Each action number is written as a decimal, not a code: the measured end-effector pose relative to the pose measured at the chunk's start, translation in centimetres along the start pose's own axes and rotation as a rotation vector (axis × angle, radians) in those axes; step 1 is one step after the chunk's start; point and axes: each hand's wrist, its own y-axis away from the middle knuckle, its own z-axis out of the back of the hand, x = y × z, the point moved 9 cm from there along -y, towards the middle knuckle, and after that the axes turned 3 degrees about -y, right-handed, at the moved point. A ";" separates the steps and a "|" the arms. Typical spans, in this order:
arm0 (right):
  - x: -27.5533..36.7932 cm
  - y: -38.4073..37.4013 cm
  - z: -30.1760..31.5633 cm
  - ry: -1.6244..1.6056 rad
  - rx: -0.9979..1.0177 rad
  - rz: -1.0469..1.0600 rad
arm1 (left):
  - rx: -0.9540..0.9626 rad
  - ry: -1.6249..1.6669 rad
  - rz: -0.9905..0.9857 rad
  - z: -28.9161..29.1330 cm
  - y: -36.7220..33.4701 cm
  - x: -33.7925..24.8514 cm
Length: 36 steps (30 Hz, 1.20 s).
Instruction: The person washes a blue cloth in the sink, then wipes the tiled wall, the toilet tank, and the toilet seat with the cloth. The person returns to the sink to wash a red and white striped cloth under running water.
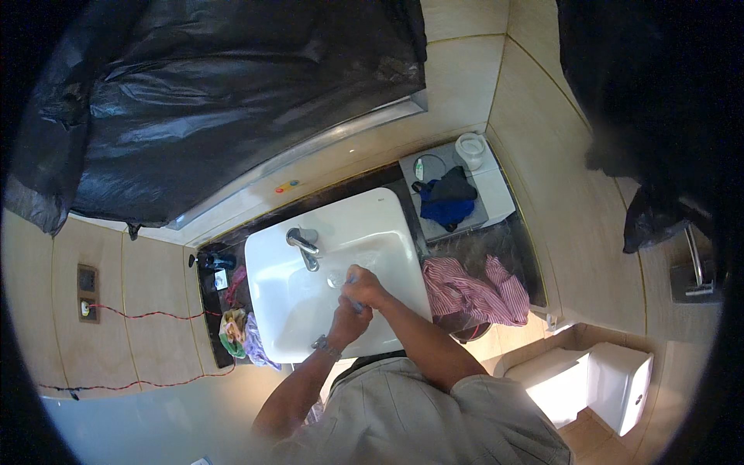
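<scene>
Person's left hand (350, 322) and right hand (366, 287), two counted, are pressed together, closed around one small bluish item (357, 307) over one white sink (277, 332). One wristwatch (326, 346) circles the left wrist. One chrome faucet (303, 244) stands beyond. Rightward lie one red-striped cloth (457, 291) and one blue-and-black garment (448, 203).

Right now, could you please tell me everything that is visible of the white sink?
The white sink is glossy and looks ceramic, roughly rectangular with rounded corners. It is set at a dark counter. A chrome faucet stands toward its back, left of the middle, and a round drain shows in the bowl. The left hand and right hand are over it; contact is unclear.
</scene>
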 end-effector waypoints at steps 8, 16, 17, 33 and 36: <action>-3.3 1.0 -0.1 0.115 -0.245 -0.100 | -0.140 -0.006 -0.206 -0.4 0.3 0.6; 0.9 6.0 0.3 -0.870 0.225 -0.150 | 0.777 1.414 0.201 0.1 5.5 1.5; 2.5 6.8 -0.8 -1.021 0.272 -0.144 | 0.890 1.567 0.208 0.5 6.7 1.0; 13.9 10.3 -10.1 -0.614 -0.034 0.103 | 0.620 1.444 -0.026 10.4 12.3 4.2; 12.6 10.2 -10.4 -0.378 -0.083 0.051 | 0.652 1.173 -0.018 9.5 11.9 4.9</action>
